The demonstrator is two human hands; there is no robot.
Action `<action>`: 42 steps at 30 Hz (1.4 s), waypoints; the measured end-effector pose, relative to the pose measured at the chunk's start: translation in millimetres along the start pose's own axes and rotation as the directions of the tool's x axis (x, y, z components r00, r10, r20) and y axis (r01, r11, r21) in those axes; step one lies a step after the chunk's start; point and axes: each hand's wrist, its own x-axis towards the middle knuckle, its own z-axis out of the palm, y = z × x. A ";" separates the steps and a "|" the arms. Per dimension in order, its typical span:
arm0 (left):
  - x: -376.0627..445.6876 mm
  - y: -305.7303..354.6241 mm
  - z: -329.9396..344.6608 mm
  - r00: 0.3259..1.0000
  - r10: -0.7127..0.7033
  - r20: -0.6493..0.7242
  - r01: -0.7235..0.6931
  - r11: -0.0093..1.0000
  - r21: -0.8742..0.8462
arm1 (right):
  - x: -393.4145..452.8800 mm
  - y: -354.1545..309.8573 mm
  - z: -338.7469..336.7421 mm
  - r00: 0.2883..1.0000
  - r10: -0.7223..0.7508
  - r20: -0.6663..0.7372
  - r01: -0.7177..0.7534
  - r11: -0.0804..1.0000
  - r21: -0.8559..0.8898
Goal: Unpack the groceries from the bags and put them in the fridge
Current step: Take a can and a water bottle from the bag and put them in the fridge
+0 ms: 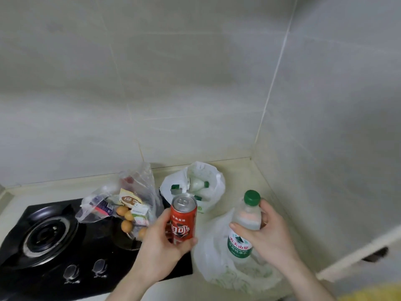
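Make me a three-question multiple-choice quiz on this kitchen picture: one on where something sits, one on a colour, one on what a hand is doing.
1. Where does the clear bag with the eggs lie?
A. on the black stove top
B. in a sink
C. on the floor

2. What colour is the water bottle's cap?
A. blue
B. green
C. white

3. What is the left hand doing?
A. resting flat
B. turning a knob
C. gripping a red can

Answers: 1 A, the clear bag lies on the stove top. 2 B, the cap is green. 3 C, the left hand wraps the red can.
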 end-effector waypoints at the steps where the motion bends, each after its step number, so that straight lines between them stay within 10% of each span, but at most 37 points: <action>1: -1.9 4.6 6.3 1.000 0.014 0.016 -0.014 1.000 0.012 | -7.4 0.1 -9.4 1.000 0.003 -0.008 -0.003 1.000 -0.010; 21: -77.6 113.1 197.5 0.788 0.277 0.549 -0.301 0.952 -0.048 | -225.1 30.3 -181.1 0.849 0.106 -0.518 -0.191 0.975 -0.114; 31: -132.0 183.6 306.0 0.252 0.410 0.877 -0.420 0.862 -0.283 | -374.8 23.3 -191.4 0.307 0.173 -0.936 -0.351 0.935 0.058; 42: -303.1 230.5 350.1 -0.327 0.485 0.811 -0.314 0.754 -0.577 | -551.1 -16.0 -120.3 -0.261 0.163 -0.951 -0.412 0.872 0.263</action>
